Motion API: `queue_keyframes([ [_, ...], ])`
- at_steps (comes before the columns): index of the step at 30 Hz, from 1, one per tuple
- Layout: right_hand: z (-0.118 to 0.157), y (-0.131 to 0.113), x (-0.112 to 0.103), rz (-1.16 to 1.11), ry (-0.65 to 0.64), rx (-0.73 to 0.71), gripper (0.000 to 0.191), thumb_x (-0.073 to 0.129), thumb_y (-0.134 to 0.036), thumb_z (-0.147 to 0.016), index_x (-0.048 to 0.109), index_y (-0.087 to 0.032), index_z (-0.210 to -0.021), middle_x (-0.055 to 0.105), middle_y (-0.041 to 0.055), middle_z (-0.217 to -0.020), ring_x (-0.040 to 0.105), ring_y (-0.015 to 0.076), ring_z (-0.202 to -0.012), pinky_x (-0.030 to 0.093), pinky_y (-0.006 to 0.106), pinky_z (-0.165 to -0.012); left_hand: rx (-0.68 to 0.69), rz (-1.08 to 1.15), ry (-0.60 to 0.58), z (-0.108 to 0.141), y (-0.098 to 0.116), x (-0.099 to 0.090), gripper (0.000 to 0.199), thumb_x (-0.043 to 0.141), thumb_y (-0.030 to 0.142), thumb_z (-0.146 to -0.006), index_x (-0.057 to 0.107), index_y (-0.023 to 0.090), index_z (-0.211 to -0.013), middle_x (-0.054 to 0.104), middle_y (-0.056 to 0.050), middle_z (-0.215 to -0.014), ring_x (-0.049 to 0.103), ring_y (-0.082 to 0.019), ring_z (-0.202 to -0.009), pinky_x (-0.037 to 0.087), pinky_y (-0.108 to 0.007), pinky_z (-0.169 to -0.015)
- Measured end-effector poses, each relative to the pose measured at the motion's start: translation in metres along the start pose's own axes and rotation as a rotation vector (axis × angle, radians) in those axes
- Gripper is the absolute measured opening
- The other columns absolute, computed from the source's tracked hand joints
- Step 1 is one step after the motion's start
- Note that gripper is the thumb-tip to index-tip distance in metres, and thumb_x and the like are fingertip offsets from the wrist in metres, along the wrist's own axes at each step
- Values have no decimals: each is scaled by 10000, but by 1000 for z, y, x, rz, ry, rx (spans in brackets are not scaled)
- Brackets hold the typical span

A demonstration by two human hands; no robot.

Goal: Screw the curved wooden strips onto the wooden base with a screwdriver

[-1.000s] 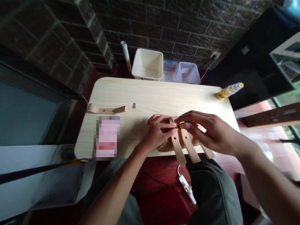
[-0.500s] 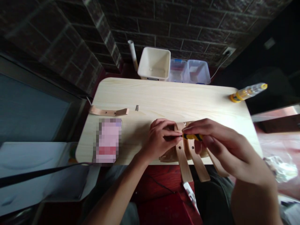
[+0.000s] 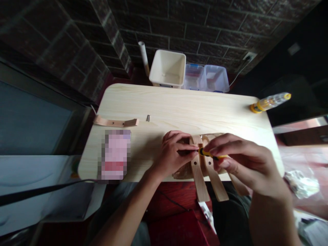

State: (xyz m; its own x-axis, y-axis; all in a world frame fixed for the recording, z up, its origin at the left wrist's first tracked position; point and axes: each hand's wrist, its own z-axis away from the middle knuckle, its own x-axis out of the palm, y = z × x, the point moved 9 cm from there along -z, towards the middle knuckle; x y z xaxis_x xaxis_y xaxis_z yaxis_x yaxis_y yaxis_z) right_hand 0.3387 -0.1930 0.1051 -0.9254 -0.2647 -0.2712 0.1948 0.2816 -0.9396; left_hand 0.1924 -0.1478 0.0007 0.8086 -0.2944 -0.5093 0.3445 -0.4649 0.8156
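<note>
My right hand is closed on a yellow and black screwdriver, which lies nearly level and points left. Its tip meets the fingertips of my left hand, which pinch something too small to make out beside a curved wooden piece. A second curved wooden piece stands to its right, and a third is partly hidden under my right hand. Brown wrapping shows beneath these pieces at the table's front edge.
On the table are a loose curved wooden piece, small screws, a blurred-out phone-like item and a clear-and-yellow bottle-shaped case. A cream bin and clear plastic boxes stand behind.
My right hand's fingers have shifted and spread a little around the screwdriver, whose handle end now tilts lower. My left hand keeps its pinch. The whole view has moved slightly.
</note>
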Motion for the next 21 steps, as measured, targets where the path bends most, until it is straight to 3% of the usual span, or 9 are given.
queue_keyframes([
  [9, 4, -1, -3, 74, 8, 10, 351, 658, -200, -1027, 776, -369, -1312, 825, 52, -1213, 750, 263, -1158, 583, 484, -1012, -6, -2, -31, -1, 1, 0, 108, 868, 317, -888, 884, 355, -988, 791, -38, -1216, 654, -280, -1213, 512, -520, -1136],
  [16, 9, 7, -5, 35, 61, 46, 306, 728, -189, -989, 793, -357, -1237, 809, 38, -1158, 717, 242, -1161, 590, 422, -1002, 17, -7, -3, -1, 2, -1, 70, 873, 331, -882, 882, 336, -951, 792, -34, -1181, 658, -275, -1184, 529, -499, -1090],
  [21, 10, 8, -6, -48, 98, 44, 355, 714, -135, -986, 793, -364, -1245, 780, 39, -1219, 741, 235, -1124, 648, 390, -852, 11, 8, -11, -1, 2, -2, 64, 865, 326, -888, 883, 323, -949, 790, -43, -1193, 657, -277, -1188, 528, -507, -1088],
])
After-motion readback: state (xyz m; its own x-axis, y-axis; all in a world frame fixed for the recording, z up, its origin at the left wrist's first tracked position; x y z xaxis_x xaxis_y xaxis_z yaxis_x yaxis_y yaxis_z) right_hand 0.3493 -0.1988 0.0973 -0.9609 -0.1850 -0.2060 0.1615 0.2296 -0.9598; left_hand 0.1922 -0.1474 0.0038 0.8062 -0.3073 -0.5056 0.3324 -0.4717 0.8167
